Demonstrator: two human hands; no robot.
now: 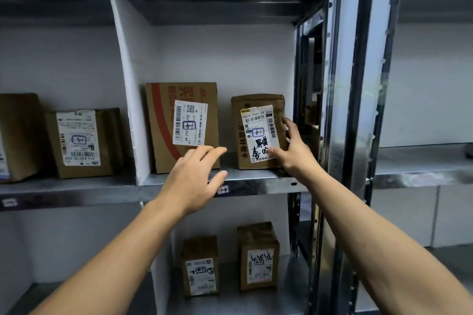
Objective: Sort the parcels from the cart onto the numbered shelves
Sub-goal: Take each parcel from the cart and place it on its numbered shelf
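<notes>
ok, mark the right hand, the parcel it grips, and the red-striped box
right hand [297, 155]: head view, back of hand.
small brown parcel [257, 130]: head view, white label.
red-striped box [190, 123]: head view, white label.

Grey steel shelving [268, 185], perforated upright post [341, 110] at right. White back panel [225, 59], white divider [133, 71] between bays. Dim light; glare on metal.

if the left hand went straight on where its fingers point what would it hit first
Likely the left edge of the small parcel that the right hand grips: the left hand points up-right past the red-striped box corner. Depth is unclear; it might slip into the gap between them.
</notes>
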